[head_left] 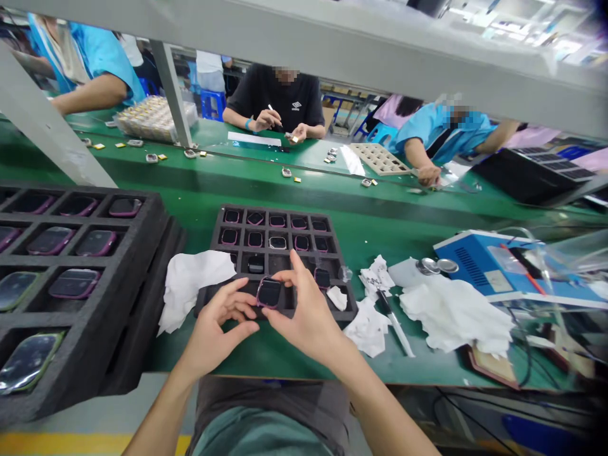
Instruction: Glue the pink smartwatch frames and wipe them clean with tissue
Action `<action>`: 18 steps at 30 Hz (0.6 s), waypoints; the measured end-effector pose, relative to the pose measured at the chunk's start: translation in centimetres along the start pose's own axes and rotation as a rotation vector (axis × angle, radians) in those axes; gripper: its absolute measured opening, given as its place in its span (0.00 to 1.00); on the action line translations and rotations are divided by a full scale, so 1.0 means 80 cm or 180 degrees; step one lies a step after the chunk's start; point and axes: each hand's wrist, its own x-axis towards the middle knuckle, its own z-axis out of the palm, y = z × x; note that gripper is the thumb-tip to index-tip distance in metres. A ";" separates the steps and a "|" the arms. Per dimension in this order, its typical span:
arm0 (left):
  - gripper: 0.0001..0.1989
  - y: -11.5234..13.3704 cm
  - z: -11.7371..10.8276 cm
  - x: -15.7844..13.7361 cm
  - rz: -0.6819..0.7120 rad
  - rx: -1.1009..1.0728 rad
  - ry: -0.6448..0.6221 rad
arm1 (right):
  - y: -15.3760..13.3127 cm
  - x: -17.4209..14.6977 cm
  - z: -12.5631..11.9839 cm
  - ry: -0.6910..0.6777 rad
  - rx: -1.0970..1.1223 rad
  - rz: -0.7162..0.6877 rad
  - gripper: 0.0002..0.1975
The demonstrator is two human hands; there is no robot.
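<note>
Between my hands, over the near edge of a dark foam tray [221, 218], is a smartwatch case [269, 293] with a black screen and a purple-pink frame. My right hand [304, 310] grips it by the right side with thumb and fingers, the index finger pointing up. My left hand [223, 323] is beside its left edge, fingers apart and slightly curled; a fingertip is near or at the frame. Several similar watch cases sit in the tray's compartments, among them one with a white rim [277, 242].
Bigger foam trays [142, 247] of watch cases are stacked at left. White cloths [190, 278] lie by the tray; a pen-like tool [396, 326], more cloth [451, 310] and a blue machine [475, 266] are at right. Co-workers sit across, beyond a grey overhead beam [304, 38].
</note>
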 end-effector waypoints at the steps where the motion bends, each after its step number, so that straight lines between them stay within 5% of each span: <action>1: 0.33 0.008 0.004 0.003 -0.0122 -0.0212 -0.0289 | -0.004 -0.006 -0.008 -0.0014 0.0079 -0.0020 0.54; 5: 0.33 0.022 0.027 0.014 -0.0332 -0.0607 -0.0822 | -0.007 -0.024 -0.033 -0.0007 0.0319 -0.0061 0.54; 18: 0.28 0.022 0.092 0.022 -0.0598 -0.0365 -0.1075 | 0.029 -0.070 -0.079 0.0059 0.0593 0.0065 0.55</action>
